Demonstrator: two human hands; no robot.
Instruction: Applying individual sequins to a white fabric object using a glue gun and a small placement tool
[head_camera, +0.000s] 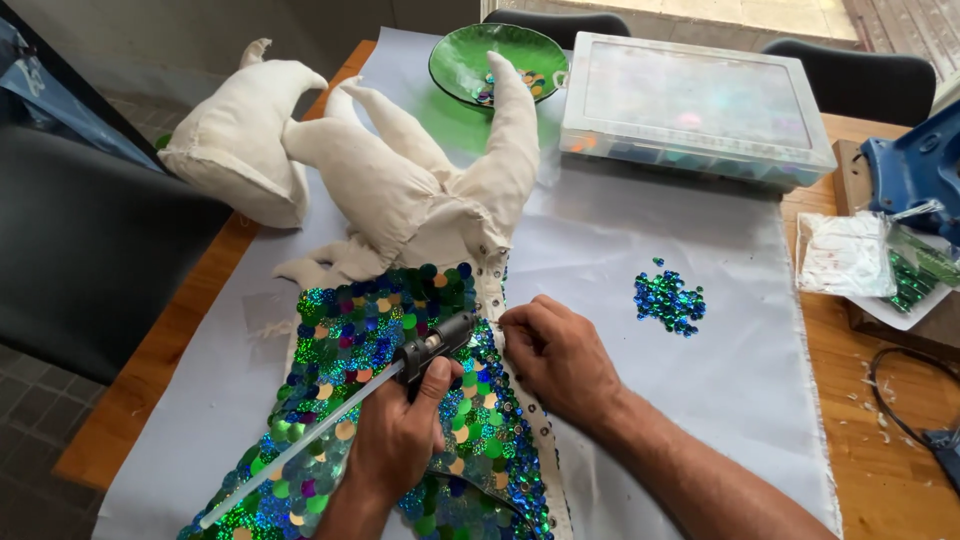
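Glue gun on sequin tail, both hands at the seam.

Left hand clenched round the glue gun; long axis diagonal, nozzle up-right at the sequin fabric edge, glue stick trailing down-left. Right hand grasps nothing, fingertips pinning the edge beside the nozzle, likely to keep it flat. Stuffed cloth figure lies on white sheet over the counter; loose sequin pile near right.

A single head-worn camera supplied the only view. It looked steeply down and forward from above the person's own forearms, close to the bench. The frame spanned the bench from its near edge to the chairs at its far side. The floor showed at left.
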